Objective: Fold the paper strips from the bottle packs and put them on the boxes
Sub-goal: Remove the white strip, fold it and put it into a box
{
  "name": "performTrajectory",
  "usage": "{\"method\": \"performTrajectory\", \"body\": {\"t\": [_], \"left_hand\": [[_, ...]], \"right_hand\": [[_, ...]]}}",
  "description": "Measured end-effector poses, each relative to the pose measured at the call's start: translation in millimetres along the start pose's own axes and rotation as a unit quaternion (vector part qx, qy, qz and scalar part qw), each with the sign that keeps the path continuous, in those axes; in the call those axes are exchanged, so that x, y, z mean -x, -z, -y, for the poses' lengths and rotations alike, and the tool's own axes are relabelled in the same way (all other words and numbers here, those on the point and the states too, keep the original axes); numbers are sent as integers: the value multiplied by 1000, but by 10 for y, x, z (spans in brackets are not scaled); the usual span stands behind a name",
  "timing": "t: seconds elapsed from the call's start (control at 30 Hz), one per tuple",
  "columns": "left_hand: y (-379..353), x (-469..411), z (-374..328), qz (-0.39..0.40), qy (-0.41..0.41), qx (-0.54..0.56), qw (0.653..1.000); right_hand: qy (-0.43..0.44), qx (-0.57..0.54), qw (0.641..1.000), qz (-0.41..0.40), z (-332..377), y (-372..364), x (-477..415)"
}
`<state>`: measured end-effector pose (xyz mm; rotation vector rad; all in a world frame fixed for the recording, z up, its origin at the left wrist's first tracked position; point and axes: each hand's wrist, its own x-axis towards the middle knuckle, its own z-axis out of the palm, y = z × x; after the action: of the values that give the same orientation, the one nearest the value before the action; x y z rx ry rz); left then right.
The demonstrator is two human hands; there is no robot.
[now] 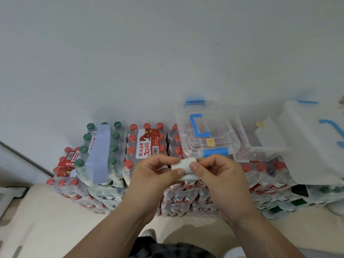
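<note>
Folded paper strip, a short thick white wad, in the pinch of left hand and right hand

We face a plain, pale wall that fills the upper half of our view, evenly and softly lit. Below us lies a light beige floor. At the left, a dark strip slants down across the wall.
</note>
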<state>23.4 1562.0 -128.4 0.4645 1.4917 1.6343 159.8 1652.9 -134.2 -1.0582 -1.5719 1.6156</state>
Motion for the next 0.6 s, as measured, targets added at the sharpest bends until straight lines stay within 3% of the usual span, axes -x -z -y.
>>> {"method": "performTrajectory", "body": {"t": [0.23, 0.47, 0.6], "left_hand": [[-7, -301, -68, 68, 29, 0, 997], [-180, -806, -170, 87, 8, 26, 996], [-367, -1089, -313, 145, -10, 12, 989]], "right_hand": [[7, -13, 1000, -19, 25, -3, -147], [-65, -71, 989, -112, 158, -58, -435], [-38, -40, 985, -161, 282, -56, -607]]}}
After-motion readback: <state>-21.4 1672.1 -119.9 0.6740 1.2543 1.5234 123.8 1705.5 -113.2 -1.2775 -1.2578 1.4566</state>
